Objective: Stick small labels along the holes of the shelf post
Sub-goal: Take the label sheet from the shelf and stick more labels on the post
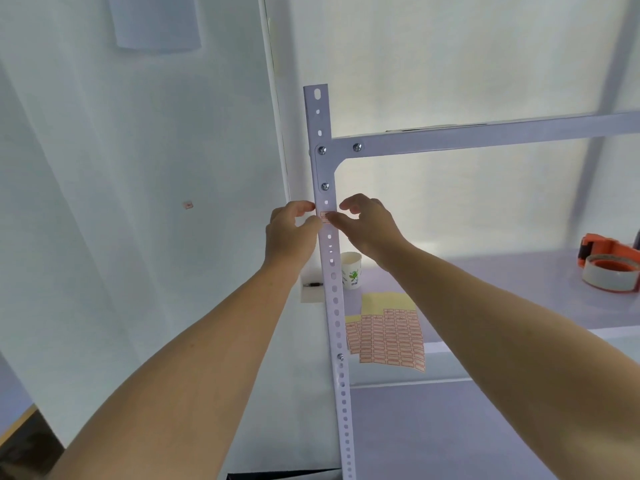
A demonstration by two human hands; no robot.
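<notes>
A white shelf post (335,306) with a row of holes stands upright in the middle. A small red-printed label (325,217) lies flat on the post just below the corner bracket. My left hand (289,235) is at the post's left edge, its thumb tip pressing the label's left end. From the right, my right hand (369,228) presses its thumb tip on the label's other end. The other fingers of both hands are loosely curled and hold nothing. Two label sheets (389,337) lie on the shelf board behind the post.
A paper cup (352,276) stands on the shelf board (519,299) behind the post. A white box with a pen (311,293) sits to its left. An orange tape dispenser (609,268) lies at the far right. One stray label (188,205) sticks to the wall at left.
</notes>
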